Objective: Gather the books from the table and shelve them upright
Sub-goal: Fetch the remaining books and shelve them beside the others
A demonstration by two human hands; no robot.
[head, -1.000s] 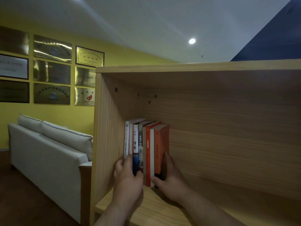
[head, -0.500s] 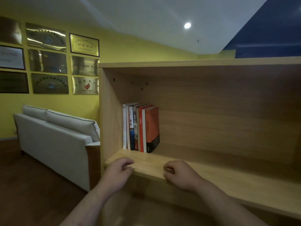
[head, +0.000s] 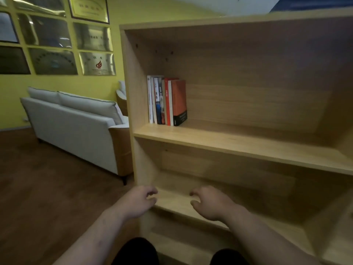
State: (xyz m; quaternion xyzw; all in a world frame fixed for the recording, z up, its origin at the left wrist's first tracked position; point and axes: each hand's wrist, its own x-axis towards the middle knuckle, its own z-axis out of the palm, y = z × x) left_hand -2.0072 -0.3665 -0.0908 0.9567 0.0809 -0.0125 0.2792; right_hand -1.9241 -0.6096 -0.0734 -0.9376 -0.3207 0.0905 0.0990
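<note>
Several books [head: 166,101] stand upright in a row against the left wall of a light wooden bookshelf [head: 229,148], on its upper board. The rightmost one has an orange cover with a black lower band. My left hand [head: 138,202] and my right hand [head: 209,202] hang well below the books, in front of the lower shelf board. Both hands are empty with fingers loosely curled and apart. Neither touches a book.
A white sofa [head: 76,123] stands left of the bookshelf on a dark wooden floor [head: 38,188]. Framed plaques [head: 57,39] hang on the yellow wall behind it. My dark-trousered knees [head: 135,251] show at the bottom edge.
Both hands have let go of the books and dropped from the upper board to the lower shelf level. The view has pulled back and tilted down.
</note>
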